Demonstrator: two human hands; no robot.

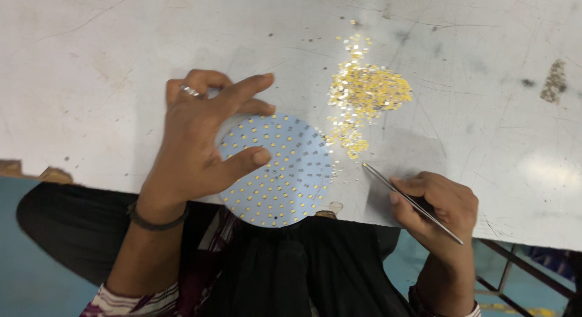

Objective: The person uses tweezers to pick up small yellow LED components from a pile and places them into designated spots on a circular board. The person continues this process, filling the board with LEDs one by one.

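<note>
Dark clothing (285, 274) lies below the round LED board (285, 171) at the desk (91, 62) edge, pinned by the spread left hand (194, 141); right of it, the right hand (439, 205) pinches tweezers (412, 202) near loose yellow chips (364, 93), seemingly light, fiddly, best nipped sidewise.

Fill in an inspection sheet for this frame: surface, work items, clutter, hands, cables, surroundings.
Surface: white table, scratched and speckled with dark marks.
Work items: round pale-blue board dotted with yellow chips, overhanging the near edge; pile of loose yellow chips beyond it; thin metal tweezers, tips near the pile's lower trail.
Clutter: stray chips scattered around the pile; greyish smear far right.
Hands: left hand rests on the board, thumb pressing it, ring and wristband on; right hand fingers pinch the tweezers.
Cables: nothing seen.
Surroundings: blue floor, dark metal table frame, person's dark clothing.
</note>
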